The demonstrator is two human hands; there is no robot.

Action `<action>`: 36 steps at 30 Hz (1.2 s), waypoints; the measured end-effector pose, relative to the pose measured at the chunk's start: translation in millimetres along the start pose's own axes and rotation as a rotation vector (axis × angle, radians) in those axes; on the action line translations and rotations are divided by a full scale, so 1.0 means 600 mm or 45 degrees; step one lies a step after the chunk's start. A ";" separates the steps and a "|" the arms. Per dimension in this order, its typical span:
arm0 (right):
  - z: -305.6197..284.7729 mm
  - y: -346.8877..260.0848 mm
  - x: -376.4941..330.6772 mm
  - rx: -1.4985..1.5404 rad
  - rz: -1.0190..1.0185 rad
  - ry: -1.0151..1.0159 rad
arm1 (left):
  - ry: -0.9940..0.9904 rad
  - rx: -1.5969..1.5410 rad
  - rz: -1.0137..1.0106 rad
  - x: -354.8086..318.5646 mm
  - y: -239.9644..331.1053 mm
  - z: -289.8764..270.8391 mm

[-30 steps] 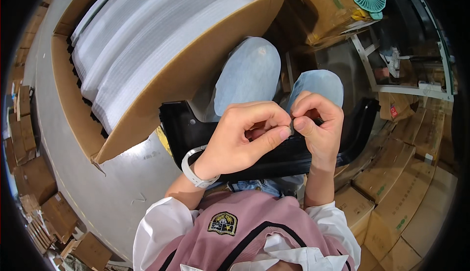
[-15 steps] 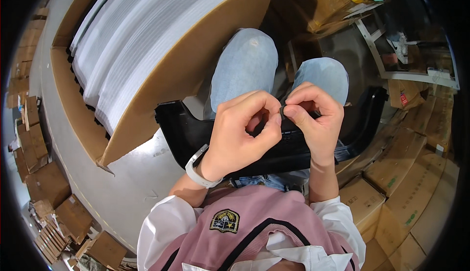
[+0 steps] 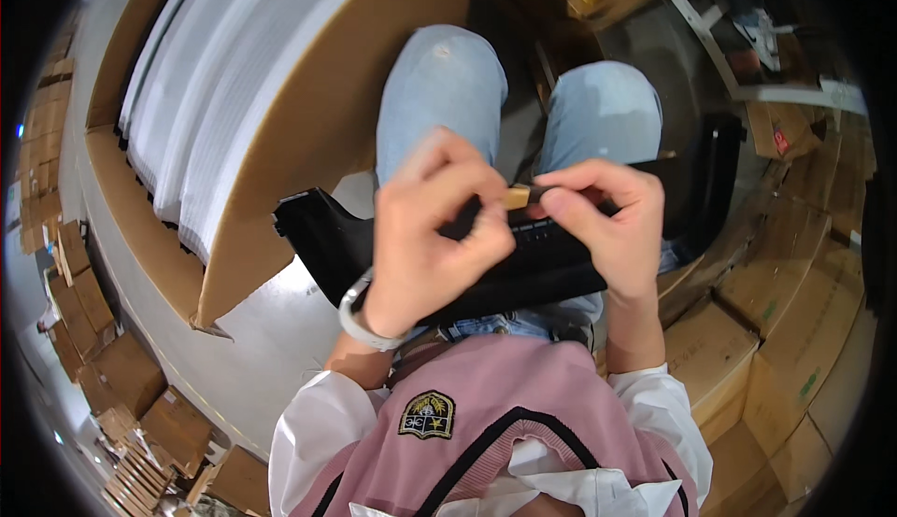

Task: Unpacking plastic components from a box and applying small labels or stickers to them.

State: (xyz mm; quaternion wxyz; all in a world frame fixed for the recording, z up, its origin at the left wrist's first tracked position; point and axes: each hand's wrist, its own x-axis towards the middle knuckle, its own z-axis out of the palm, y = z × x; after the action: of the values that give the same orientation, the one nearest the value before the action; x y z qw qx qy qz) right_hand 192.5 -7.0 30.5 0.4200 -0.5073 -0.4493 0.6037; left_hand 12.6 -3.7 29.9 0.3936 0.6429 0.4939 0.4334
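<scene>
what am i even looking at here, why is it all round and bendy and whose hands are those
This is one picture from a wide fisheye camera worn on a person's head, looking down at their own lap. That lens bends straight edges into curves near the rim.

There is no machine here, only a seated person in a pink vest and pale jeans. Their left hand, with a white wristband, and their right hand meet above a long black plastic part that lies across their knees. Between the fingertips of both hands sits a small tan piece; it is too small to say what it is.

To the person's left stands a big open cardboard box filled with stacked white foam sheets. More cardboard boxes sit on the floor around them.
</scene>
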 end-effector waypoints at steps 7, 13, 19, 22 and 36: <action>-0.099 0.058 -0.081 -0.814 -0.524 0.464 | 0.333 -0.101 -0.284 -0.020 -0.043 -0.086; -0.079 0.115 -0.111 -1.082 -0.740 0.332 | 0.309 -0.408 -0.522 -0.018 -0.075 -0.070; -0.082 0.145 -0.112 -1.141 -0.828 0.404 | 0.288 -0.513 -0.589 -0.021 -0.102 -0.056; -0.081 0.149 -0.111 -1.135 -0.829 0.395 | 0.286 -0.497 -0.567 -0.023 -0.100 -0.057; -0.080 0.151 -0.107 -1.287 -0.824 0.325 | 0.271 -0.453 -0.515 -0.024 -0.105 -0.055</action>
State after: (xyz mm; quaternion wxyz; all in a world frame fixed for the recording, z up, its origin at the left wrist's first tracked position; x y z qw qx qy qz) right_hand 243.9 -85.4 -45.9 0.3400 -0.5498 -0.7574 0.0919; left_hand -38.8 -2.3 -21.1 0.5245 0.4032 0.5668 0.4909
